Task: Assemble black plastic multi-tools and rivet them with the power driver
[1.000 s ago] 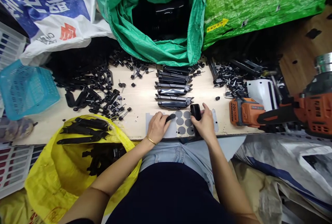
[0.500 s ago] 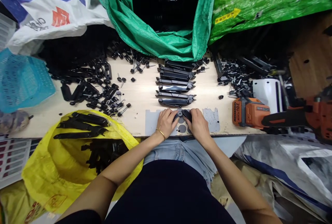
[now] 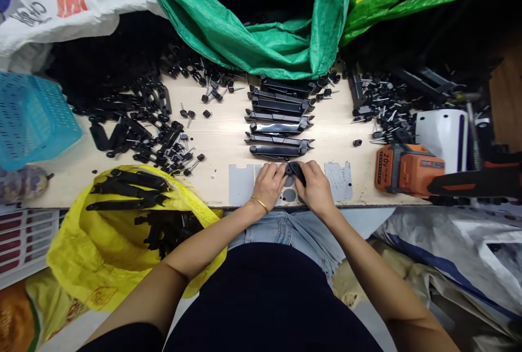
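My left hand (image 3: 269, 184) and my right hand (image 3: 316, 187) meet over the grey plate (image 3: 241, 184) at the table's front edge. Between them is a small black plastic part (image 3: 299, 172) with a rounded end. Fingers of both hands are closed on it, the right side showing more of the part than the left. Whether it is one piece or two joined ones I cannot tell. Just beyond my fingertips lies a column of long black plastic pieces (image 3: 277, 150), set crosswise one behind another. A bracelet circles my left wrist.
Loose black parts with metal pins (image 3: 173, 145) are heaped at left, more (image 3: 387, 99) at right. An orange cordless power tool (image 3: 408, 170) lies at right. A yellow bag (image 3: 81, 243) with black pieces hangs at front left; a green sack (image 3: 261, 53) stands behind. A blue basket (image 3: 44, 123) is far left.
The view has shifted slightly, moving the sacks up and the power tool rightward in the picture. My hands have drawn a little closer together, and the left fingers now cover more of the black part.
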### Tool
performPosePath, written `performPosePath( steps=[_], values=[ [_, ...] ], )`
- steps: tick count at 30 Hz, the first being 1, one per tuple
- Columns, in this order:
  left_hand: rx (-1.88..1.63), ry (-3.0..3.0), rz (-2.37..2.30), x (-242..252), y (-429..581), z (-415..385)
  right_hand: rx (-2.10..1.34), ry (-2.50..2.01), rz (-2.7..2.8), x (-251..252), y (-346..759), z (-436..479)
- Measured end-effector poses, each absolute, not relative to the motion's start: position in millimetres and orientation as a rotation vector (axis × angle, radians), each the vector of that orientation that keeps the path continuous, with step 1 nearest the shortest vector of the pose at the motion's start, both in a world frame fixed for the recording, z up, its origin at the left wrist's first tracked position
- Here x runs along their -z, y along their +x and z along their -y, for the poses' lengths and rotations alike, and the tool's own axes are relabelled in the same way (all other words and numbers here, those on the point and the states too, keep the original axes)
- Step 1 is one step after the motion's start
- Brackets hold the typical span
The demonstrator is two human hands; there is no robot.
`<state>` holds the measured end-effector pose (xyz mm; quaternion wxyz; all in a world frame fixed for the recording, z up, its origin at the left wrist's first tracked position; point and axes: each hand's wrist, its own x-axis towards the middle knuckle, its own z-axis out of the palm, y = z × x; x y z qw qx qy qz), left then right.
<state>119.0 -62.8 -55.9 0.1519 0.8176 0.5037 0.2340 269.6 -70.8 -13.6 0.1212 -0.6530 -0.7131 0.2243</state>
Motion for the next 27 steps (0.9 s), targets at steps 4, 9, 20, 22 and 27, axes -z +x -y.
performPosePath(
  steps=[4, 9, 20, 22, 27],
  values=[
    [-0.608, 2.343, -1.439, 53, 125, 61, -0.663, -1.848, 2.077, 15, 271, 70],
    [-0.656, 2.335, -1.405, 52, 127, 55, -0.637, -1.854, 2.102, 16, 270, 73],
    [-0.761, 2.213, -1.545, 55, 139, 60, -0.574, -1.875, 2.157, 19, 270, 78],
    [-0.776, 2.222, -1.534, 56, 140, 61, -0.563, -1.877, 2.161, 19, 271, 79],
    [-0.765, 2.299, -1.347, 55, 128, 54, -0.591, -1.797, 2.202, 22, 275, 80]
  ],
)
